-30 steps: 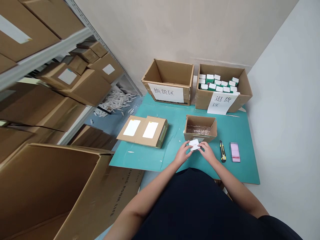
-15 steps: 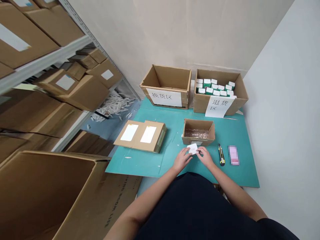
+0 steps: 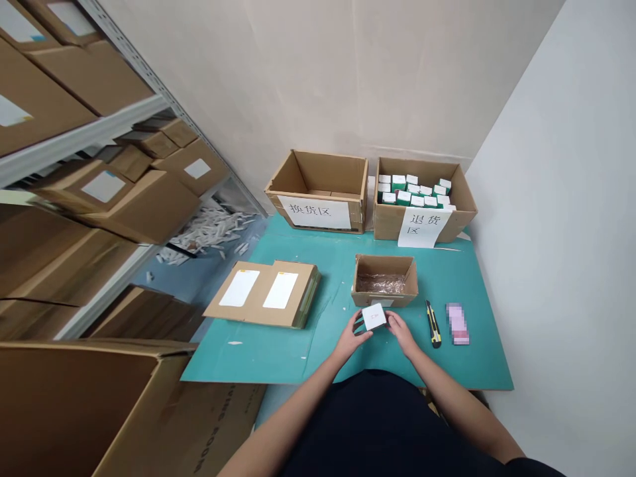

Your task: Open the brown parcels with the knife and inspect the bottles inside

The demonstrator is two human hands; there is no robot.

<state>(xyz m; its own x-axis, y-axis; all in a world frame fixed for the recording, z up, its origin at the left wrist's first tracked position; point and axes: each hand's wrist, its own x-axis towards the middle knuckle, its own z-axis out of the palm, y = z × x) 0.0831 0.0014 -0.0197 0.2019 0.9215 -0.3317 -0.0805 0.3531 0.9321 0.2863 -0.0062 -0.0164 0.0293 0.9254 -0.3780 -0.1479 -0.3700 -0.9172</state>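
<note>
Between my two hands is a small white box (image 3: 373,317) with faint print on its top. My left hand (image 3: 350,336) grips its left side, thumb at the near edge and fingers along the side. My right hand (image 3: 400,330) has its fingertips on the box's right side. Just beyond the box stands an open small carton (image 3: 392,299) with clear plastic wrap (image 3: 381,283) lying in it. A yellow and black utility knife (image 3: 433,324) lies on the green tabletop (image 3: 322,358), right of my right hand.
At the back stand a cardboard box (image 3: 318,212) with a paper sign and another box (image 3: 462,222) holding several white-and-green boxes (image 3: 417,200). A flat carton (image 3: 258,291) with two labels lies left. A pixelated pink item (image 3: 457,324) lies right. Shelves (image 3: 124,109) and a big carton (image 3: 213,404) flank the left.
The view has tilted, so the table sits lower in the picture. The white box is turned slightly, and my fingers have shifted from its top edges to its sides.
</note>
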